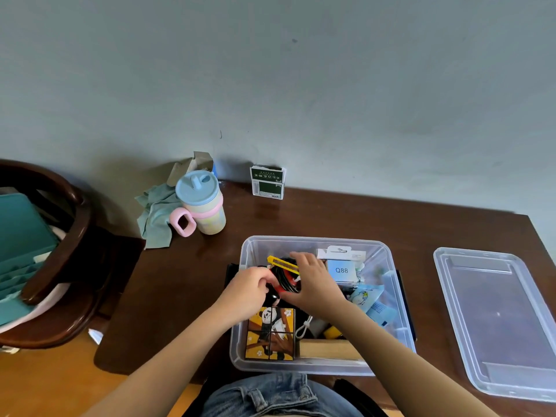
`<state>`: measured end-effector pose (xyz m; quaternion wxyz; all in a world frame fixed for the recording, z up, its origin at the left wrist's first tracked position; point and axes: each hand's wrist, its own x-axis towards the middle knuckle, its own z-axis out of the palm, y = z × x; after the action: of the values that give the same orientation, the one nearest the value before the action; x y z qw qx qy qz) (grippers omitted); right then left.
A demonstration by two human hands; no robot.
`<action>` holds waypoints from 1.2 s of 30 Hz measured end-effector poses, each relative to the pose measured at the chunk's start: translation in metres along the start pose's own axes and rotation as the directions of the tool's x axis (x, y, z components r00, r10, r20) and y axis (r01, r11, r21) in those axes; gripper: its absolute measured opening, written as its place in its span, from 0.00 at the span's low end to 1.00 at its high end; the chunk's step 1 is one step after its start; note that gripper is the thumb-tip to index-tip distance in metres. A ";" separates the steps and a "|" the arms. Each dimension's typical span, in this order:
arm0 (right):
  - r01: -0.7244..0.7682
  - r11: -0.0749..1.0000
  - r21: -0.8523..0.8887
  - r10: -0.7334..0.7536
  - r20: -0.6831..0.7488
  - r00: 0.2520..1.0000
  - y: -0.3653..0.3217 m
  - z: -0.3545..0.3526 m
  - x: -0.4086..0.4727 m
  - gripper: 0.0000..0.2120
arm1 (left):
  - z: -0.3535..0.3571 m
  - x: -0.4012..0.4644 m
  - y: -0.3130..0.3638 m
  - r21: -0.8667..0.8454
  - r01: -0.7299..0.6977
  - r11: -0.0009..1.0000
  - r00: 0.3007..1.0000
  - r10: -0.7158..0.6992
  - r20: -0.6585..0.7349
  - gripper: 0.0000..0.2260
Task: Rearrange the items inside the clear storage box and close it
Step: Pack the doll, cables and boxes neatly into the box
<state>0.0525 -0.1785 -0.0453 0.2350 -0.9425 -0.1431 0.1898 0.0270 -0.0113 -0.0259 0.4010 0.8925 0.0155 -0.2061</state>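
Note:
The clear storage box [313, 242] stands open on the dark wooden table in front of me. Both my hands are inside it over a red and black bundle of cords [285, 281]. My left hand [247, 288] pinches the bundle's left side. My right hand [313, 279] curls over its right side, beside a yellow utility knife [281, 262]. A panda picture cube [270, 334], a blue Q88 box [342, 270], a white card package [341, 252], blue packets [365, 296] and a wooden block [328, 349] also lie in the box. The clear lid [496, 320] lies flat to the right.
A pastel cup with a blue lid [201, 203] stands on a green cloth [156, 218] at the back left. A small green and white carton [267, 182] stands against the wall. A dark wooden chair [63, 236] holding a teal organizer [21, 245] is at the left.

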 end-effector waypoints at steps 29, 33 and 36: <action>0.049 0.954 -0.297 -0.046 0.016 0.999 -0.021 -0.003 0.016 0.28 | -0.023 -0.003 -0.003 -0.411 -0.231 0.882 0.929 0.075 -0.362 0.14; -0.026 0.966 -0.259 0.029 0.008 1.000 -0.018 -0.022 0.000 0.25 | -0.025 0.001 -0.001 -0.399 -0.227 0.888 0.937 0.088 -0.338 0.14; -0.089 0.969 -0.229 0.088 -0.016 0.996 -0.015 -0.041 -0.017 0.24 | -0.022 0.005 0.001 -0.332 -0.215 0.919 0.948 0.115 -0.296 0.14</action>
<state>0.0525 -0.1879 0.0007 0.1163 -0.9693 -0.1214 0.1796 0.0397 0.0034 -0.0146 0.5675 0.8217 0.0316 -0.0412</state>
